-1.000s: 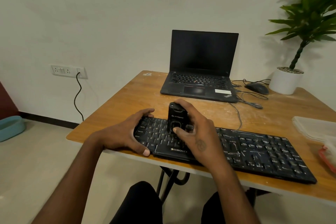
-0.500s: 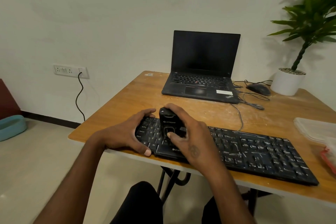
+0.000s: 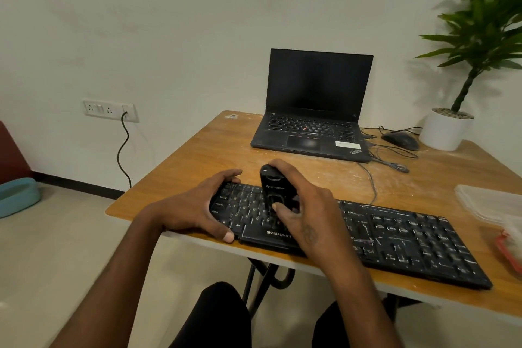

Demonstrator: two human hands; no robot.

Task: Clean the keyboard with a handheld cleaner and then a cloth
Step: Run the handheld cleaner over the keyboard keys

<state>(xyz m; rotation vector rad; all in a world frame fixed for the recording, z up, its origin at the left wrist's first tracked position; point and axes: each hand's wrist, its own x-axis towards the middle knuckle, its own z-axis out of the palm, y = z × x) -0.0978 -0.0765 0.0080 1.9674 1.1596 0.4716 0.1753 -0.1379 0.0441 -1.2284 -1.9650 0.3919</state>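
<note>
Gripping handheld cleaner (image 3: 275, 192) upright on keyboard (image 3: 395, 237) left section: right hand (image 3: 306, 213). Left hand (image 3: 195, 206) clasps keyboard's left end.

A right hand (image 3: 308, 206) is gripping a black handheld cleaner (image 3: 275, 192) upright on the left keys of a dusty black keyboard (image 3: 395, 237), while the left hand (image 3: 195, 206) is clasping the keyboard's left end on a wooden table (image 3: 197, 150) bearing an open laptop (image 3: 313, 104).
</note>
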